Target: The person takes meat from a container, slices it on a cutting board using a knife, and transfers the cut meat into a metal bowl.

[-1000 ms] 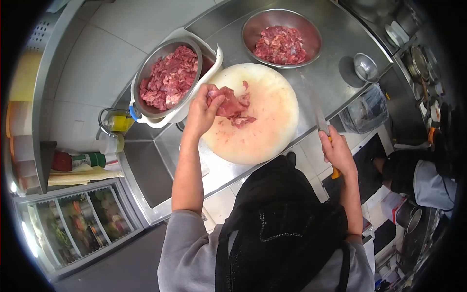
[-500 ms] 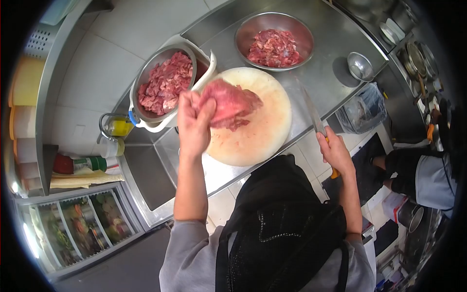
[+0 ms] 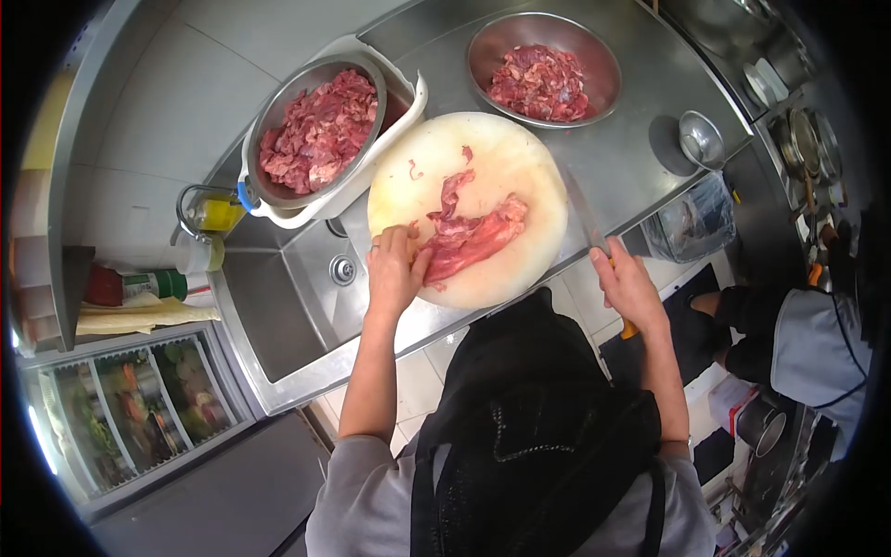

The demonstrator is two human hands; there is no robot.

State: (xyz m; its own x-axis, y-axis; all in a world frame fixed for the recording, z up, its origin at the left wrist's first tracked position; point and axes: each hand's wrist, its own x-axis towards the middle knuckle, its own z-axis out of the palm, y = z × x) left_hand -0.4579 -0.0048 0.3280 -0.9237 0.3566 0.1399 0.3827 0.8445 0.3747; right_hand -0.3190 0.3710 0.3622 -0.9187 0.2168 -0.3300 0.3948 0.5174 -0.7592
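Observation:
A long piece of raw red meat (image 3: 478, 243) lies on the round white cutting board (image 3: 534, 176), with a thin strip reaching away from it and small scraps beyond. My left hand (image 3: 394, 269) rests at the board's left edge, its fingers closed on the left end of the meat. Off the board's right side, my right hand (image 3: 631, 283) grips a knife (image 3: 586, 212) with a yellow handle. The blade points away from me, beside the board and apart from the meat.
A metal bowl of cut meat (image 3: 320, 130) sits tilted on a white tub (image 3: 413, 107) at the left. Another meat-filled bowl (image 3: 603, 74) stands behind the board, and a small metal bowl (image 3: 701, 139) farther right. The sink (image 3: 278, 325) is left; another person (image 3: 807, 343) stands at right.
The meat, held up above the board half a second ago, now lies stretched out on it. My left hand has come down with it. The knife stays in my right hand.

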